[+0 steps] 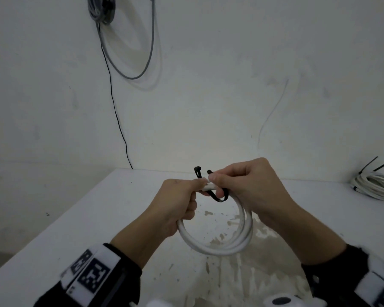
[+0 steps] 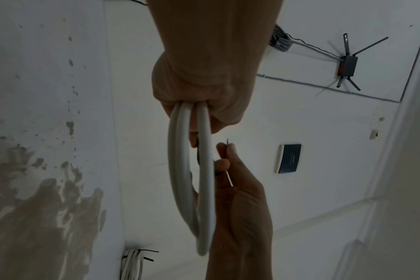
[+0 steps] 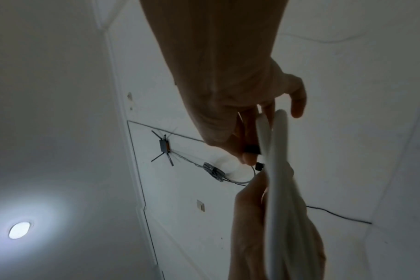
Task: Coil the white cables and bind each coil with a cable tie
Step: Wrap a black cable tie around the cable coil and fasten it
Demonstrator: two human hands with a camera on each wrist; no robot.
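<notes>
The white cable (image 1: 217, 247) looks smooth, slightly glossy plastic; the cable tie (image 1: 220, 197) black plastic; the tabletop (image 1: 111, 209) matt (paint worn patchy).

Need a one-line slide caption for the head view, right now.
Left hand grips the white cable coil while the right hand pinches a black cable tie looped around it, not yet fastened.

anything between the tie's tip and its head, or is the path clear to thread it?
Nothing visible blocks it. The cable tie loops under the white coil; its head stands free beside the tip pinched in the right hand. The left hand grips the coil.
</notes>
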